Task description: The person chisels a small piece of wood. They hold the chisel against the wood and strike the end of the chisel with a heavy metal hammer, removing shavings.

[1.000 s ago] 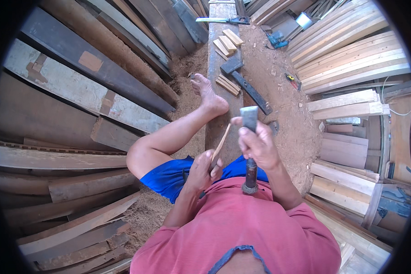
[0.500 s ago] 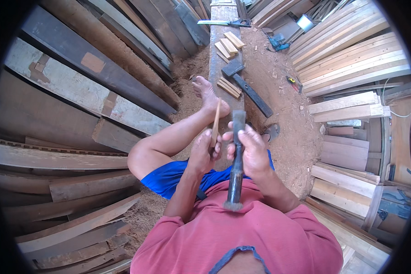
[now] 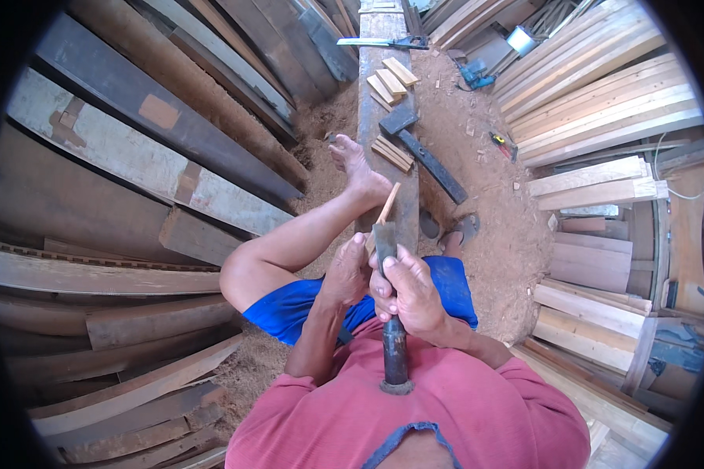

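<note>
My right hand (image 3: 411,288) wraps round a wide chisel (image 3: 395,356), its flat blade pointing away from me. The dark handle's butt end lies at the chest of my pink shirt. In my left hand (image 3: 347,270) is a thin, tapered wooden stick (image 3: 389,205), its narrow tip pointing forward and slightly right. The blade crosses in front of the stick's lower part; whether they touch I cannot tell. Both hands are close together over my lap.
Ahead, a narrow bench (image 3: 375,59) bears a hammer (image 3: 435,166), several small wood pieces (image 3: 393,154) and a handsaw (image 3: 383,42). A blue power tool (image 3: 475,74) and a yellow-and-red hand tool (image 3: 502,144) lie right on the sawdust-covered ground. Boards (image 3: 102,129) flank both sides.
The chisel has moved left and back toward my chest, its blade now overlapping the stick. The stick's tip has swung to the right and slightly down in the picture.
</note>
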`<state>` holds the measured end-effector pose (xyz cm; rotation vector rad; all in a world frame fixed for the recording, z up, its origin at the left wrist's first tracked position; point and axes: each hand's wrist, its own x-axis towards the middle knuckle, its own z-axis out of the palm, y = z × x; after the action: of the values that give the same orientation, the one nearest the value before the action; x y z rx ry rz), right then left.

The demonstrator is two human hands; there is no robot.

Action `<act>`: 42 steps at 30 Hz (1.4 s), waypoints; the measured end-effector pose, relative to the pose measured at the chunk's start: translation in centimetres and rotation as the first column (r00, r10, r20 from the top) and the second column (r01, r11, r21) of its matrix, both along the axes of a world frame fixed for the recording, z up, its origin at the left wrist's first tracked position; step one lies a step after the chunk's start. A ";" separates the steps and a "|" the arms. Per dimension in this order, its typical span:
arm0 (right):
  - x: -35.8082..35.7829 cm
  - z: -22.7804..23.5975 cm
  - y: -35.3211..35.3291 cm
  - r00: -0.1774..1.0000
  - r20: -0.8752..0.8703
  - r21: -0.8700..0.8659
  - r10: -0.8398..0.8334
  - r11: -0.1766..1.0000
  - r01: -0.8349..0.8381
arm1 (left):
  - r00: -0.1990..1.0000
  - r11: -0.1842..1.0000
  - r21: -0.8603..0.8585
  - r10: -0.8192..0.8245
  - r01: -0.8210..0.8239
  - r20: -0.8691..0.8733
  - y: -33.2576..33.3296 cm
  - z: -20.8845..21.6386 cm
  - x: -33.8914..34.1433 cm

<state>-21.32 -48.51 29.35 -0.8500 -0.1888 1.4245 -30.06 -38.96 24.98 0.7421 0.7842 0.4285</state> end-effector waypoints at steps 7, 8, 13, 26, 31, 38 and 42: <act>0.4 1.3 -1.8 0.961 0.185 0.104 -0.204 0.977 0.187 | 0.980 0.974 -0.164 -0.133 0.156 0.145 -1.5 -4.6 -5.3; 0.2 0.3 -1.8 0.962 0.183 0.103 -0.202 0.977 0.186 | 0.976 0.972 -0.213 -0.048 0.094 0.214 -1.2 -4.5 -5.1; 0.4 -0.8 -0.7 0.997 -0.037 0.047 -0.066 0.997 0.068 | 0.964 0.989 0.019 -0.144 0.144 0.221 2.2 -3.1 -2.9; -1.8 -0.5 0.4 0.988 -0.103 0.037 0.111 0.994 -0.107 | 0.985 0.964 0.228 -0.156 0.135 0.076 3.4 -2.9 -0.6; -0.6 1.4 0.0 1.000 -0.020 0.043 0.002 0.999 -0.002 | 0.988 0.933 0.325 -0.156 0.153 -0.017 1.4 -1.0 -1.7; 2.8 0.3 -0.8 0.914 0.361 0.106 -0.184 0.982 0.156 | 0.978 0.913 0.359 -0.146 0.192 -0.151 -2.5 -4.1 -5.5; 4.0 -1.9 1.3 0.861 0.475 -0.013 -0.182 0.977 0.214 | 0.967 0.835 0.489 -0.233 0.251 -0.099 -0.9 -2.7 -4.4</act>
<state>-17.28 -47.16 27.43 -1.2305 -0.4143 1.0144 -34.43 -39.82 22.29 1.3246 0.6012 0.3909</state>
